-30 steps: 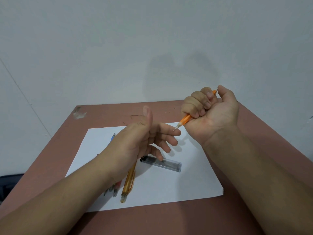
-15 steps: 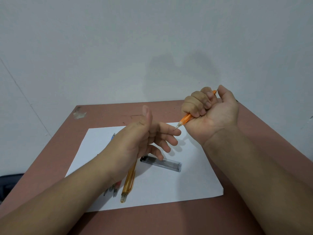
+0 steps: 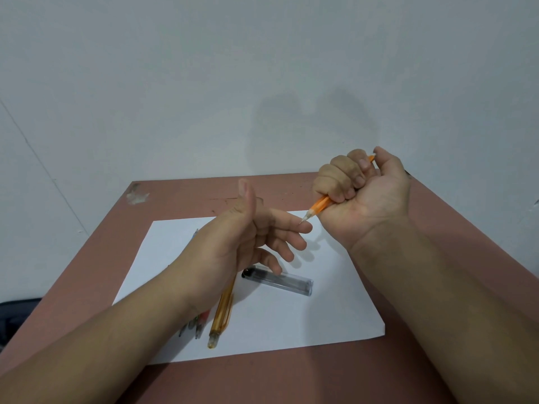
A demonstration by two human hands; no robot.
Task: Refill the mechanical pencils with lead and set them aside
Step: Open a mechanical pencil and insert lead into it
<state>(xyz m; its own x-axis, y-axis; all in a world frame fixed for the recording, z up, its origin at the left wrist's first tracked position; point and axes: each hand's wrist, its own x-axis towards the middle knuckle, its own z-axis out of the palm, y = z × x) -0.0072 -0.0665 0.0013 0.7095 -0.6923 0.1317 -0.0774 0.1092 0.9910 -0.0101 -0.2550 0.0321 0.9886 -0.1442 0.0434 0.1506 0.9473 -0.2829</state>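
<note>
My right hand grips an orange mechanical pencil in a fist, thumb on its top end, tip pointing down-left. The tip touches the index finger of my left hand, which is held up above the paper with thumb raised and fingers spread, holding nothing. An amber translucent pencil lies on the white paper under my left wrist. A clear lead case with a black cap lies on the paper in the middle. More pencils lie mostly hidden under my left forearm.
The paper rests on a reddish-brown table set against a pale wall. A dark object sits off the table's left edge. A scuffed patch marks the far left corner.
</note>
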